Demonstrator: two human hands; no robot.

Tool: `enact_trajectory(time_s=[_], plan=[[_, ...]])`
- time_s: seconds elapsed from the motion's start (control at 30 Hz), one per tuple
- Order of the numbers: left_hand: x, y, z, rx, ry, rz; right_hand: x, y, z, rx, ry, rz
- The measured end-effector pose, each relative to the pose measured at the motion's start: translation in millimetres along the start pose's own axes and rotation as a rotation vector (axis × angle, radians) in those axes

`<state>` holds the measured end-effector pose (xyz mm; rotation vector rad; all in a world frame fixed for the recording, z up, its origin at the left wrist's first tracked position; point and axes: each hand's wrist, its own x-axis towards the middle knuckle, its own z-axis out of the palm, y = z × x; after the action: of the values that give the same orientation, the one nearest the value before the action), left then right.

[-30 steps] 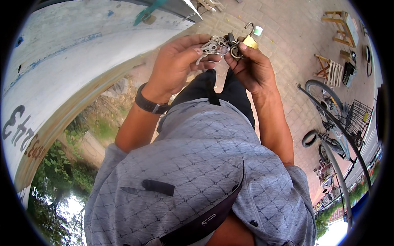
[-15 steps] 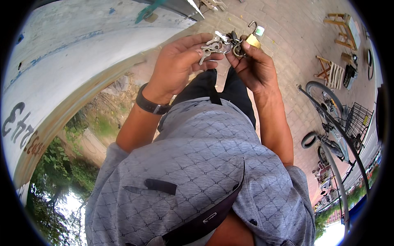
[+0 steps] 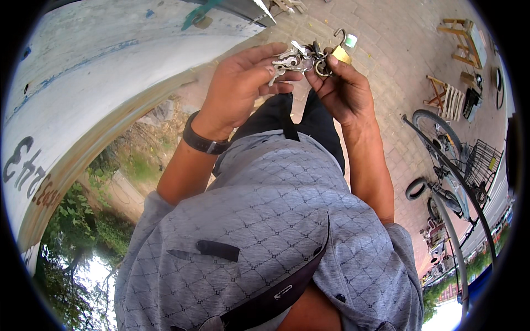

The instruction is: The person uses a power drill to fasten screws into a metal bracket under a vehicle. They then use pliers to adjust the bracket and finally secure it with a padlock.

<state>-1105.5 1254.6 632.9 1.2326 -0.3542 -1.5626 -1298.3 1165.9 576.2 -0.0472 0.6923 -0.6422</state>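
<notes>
In front of my waist, both hands are raised close together. A bunch of silver keys [image 3: 286, 64] lies against the fingers of my left hand [image 3: 234, 85], with the thumb pressed over them. My right hand [image 3: 346, 94] grips a brass padlock [image 3: 342, 54] between thumb and fingers; its curved shackle sticks up, with one end free of the body. Between the hands, a metal key ring [image 3: 321, 68] and some dark pieces sit at the right fingertips. The fingers partly cover the padlock and keys, so I cannot tell whether a key is in the lock.
At my left a white wall [image 3: 72, 71] with painted marks runs along, with a teal metal part [image 3: 199, 15] at its top. A bicycle [image 3: 441, 138], a loose tyre [image 3: 415, 188], a folding stool [image 3: 444, 98] and a wooden stool [image 3: 469, 44] stand on the brick pavement [image 3: 383, 60] at right.
</notes>
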Motion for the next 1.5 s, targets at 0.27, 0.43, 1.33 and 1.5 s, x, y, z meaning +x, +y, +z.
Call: enact_trajectory(time_s=[0.27,0.43,1.33,1.5], plan=[[0.7,5.7,-2.4,-0.089,0.004,-0.053,0.9,-0.1,2.1,0.004,0.023,0.008],[-1.1,6.9,-3.2,-0.079,0.004,-0.051,0.7,0.0,0.7,0.019,0.026,0.010],[-2.1,-4.6,-8.0,0.002,0.034,0.015,-4.7,3.8,3.3,0.034,-0.042,0.005],[-1.9,-6.1,-6.0,0.030,0.061,0.018,-5.2,3.2,0.7,0.033,-0.033,-0.001]])
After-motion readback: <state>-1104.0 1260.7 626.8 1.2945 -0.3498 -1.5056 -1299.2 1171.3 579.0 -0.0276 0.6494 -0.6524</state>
